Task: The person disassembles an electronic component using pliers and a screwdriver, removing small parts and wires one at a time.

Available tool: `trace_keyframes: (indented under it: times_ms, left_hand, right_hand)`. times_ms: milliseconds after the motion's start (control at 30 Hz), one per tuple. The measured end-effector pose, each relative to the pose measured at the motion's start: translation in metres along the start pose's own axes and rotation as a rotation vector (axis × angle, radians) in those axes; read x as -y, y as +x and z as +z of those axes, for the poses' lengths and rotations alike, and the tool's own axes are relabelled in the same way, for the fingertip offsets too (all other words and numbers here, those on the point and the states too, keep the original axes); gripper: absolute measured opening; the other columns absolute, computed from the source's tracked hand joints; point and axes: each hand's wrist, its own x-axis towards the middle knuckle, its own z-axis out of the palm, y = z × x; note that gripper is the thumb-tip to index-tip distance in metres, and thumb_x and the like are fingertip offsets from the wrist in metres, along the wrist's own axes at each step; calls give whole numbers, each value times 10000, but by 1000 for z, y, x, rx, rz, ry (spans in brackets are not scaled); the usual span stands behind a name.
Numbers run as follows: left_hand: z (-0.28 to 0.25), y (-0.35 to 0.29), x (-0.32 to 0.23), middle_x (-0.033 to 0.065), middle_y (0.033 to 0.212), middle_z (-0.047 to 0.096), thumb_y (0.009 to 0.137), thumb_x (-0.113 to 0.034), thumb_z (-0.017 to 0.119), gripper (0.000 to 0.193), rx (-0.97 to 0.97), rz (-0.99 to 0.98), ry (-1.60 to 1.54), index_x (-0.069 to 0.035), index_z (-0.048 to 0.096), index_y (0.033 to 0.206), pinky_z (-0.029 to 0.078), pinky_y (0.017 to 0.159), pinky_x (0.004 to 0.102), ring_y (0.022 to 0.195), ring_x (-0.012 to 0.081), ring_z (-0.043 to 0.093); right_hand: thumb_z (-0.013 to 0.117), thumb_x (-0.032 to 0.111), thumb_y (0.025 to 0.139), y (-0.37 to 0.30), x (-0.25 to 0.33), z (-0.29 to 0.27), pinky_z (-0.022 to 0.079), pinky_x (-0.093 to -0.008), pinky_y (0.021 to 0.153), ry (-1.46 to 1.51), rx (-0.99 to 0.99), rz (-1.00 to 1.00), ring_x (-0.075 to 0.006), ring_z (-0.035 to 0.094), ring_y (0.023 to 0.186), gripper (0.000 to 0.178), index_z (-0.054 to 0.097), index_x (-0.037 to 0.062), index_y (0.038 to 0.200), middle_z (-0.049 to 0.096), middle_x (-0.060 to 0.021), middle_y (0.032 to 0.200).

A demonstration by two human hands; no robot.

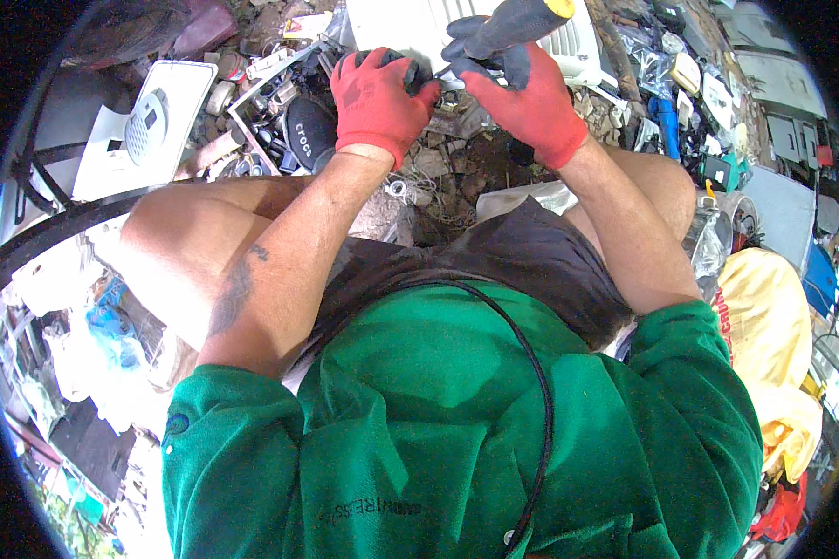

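Note:
At the top of the head view is a white plastic casing (396,26) with vent slots on its right side. My left hand (375,104), in a red glove with dark fingertips, curls its fingers on the casing's near left edge. Its thumb points toward the tip of a screwdriver (513,32). My right hand (539,110), gloved the same way, is closed around that screwdriver's black handle, which has a yellow end. The handle tilts up to the right, while the shaft slants down to the casing's near edge between my hands. The exact contact point is hard to see.
An open box of small parts with a black shoe (308,132) lies left of my left hand. White panels (149,126) lean farther left. Scrap and a blue tube-like piece (669,126) lie at right, above a yellow sack (764,312). Rubble covers the ground between my knees.

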Motion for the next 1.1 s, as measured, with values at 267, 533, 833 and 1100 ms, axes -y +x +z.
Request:
trace_keyframes:
  times_ms: [267, 533, 833, 1100]
  left_hand:
    - [8, -4, 1, 126, 1186, 702, 735, -464, 827, 423, -141, -12, -114, -107, 790, 958, 345, 1128, 537, 1225, 415, 560]
    - [3, -4, -4, 186, 1272, 680, 731, -534, 838, 633, -53, -34, -24, -31, 773, 1110, 382, 1133, 509, 1285, 435, 532]
    - [4, -5, -8, 224, 1291, 666, 747, -523, 825, 618, -41, -63, -51, -41, 768, 1128, 375, 1137, 517, 1287, 439, 534]
    - [4, -6, -3, 227, 1285, 667, 747, -525, 823, 591, -100, -18, -48, -37, 767, 1075, 386, 1124, 513, 1255, 433, 560]
  right_hand:
    - [747, 30, 858, 4, 7, 6, 553, -300, 924, -336, 45, -71, -135, 667, 1062, 515, 607, 43, 1354, 715, -64, 1209]
    - [795, 82, 844, 8, 12, -4, 559, -292, 887, -298, 9, 65, -114, 673, 996, 486, 668, 58, 1312, 745, -36, 1109]
    - [737, 29, 867, 11, 27, -1, 555, -309, 922, -182, 19, 153, -129, 685, 1029, 435, 677, 53, 1296, 744, -48, 1150]
    - [697, 67, 882, 16, 47, 4, 540, -330, 925, -103, 15, 143, -172, 684, 1020, 338, 678, 9, 1214, 731, -96, 1114]
